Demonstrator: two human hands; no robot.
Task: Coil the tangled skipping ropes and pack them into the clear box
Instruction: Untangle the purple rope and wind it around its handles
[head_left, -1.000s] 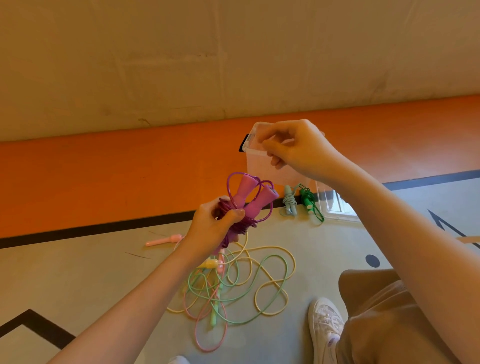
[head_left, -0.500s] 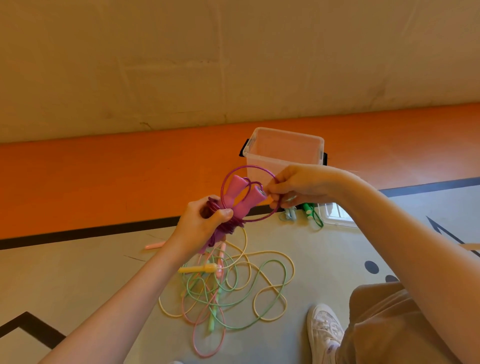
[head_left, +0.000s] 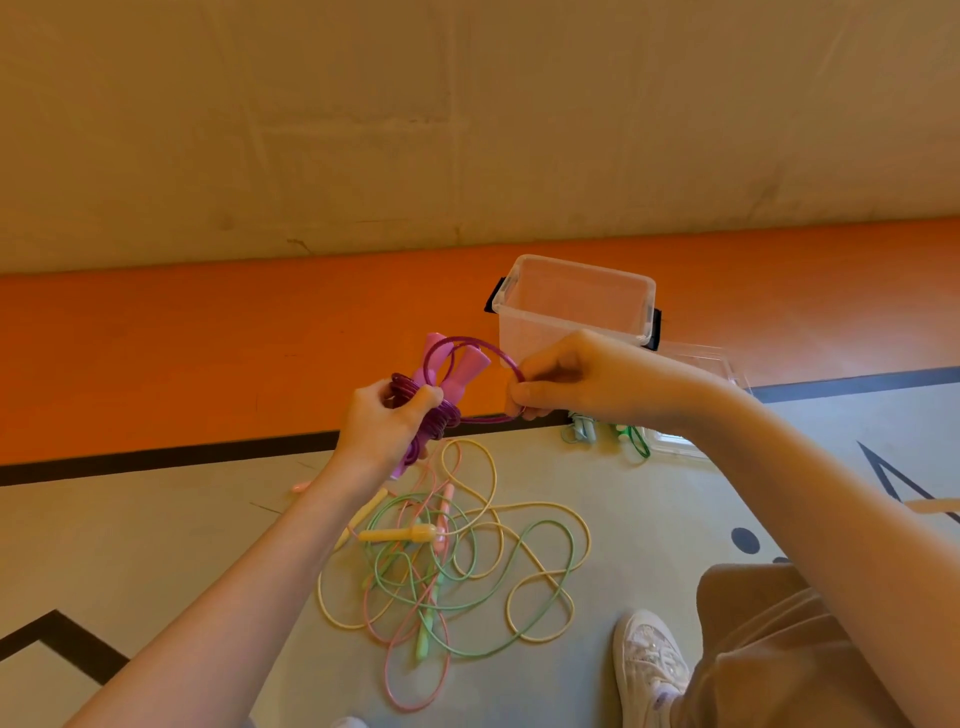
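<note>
clear box (head_left: 571, 317) open-topped, unobstructed | tangled ropes (head_left: 452, 566) cover floor below hands

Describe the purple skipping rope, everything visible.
The purple skipping rope has a thin, glossy, plastic-looking dark purple cord and two lighter pink-purple handles that stand side by side, pointing up and away. Most of the cord is wound into a tight bundle round the handles' lower part, held above the floor in the grip of the left hand. One loose loop arcs to the right, pinched by the right hand. It is in front of the clear plastic box, not in it.
</note>
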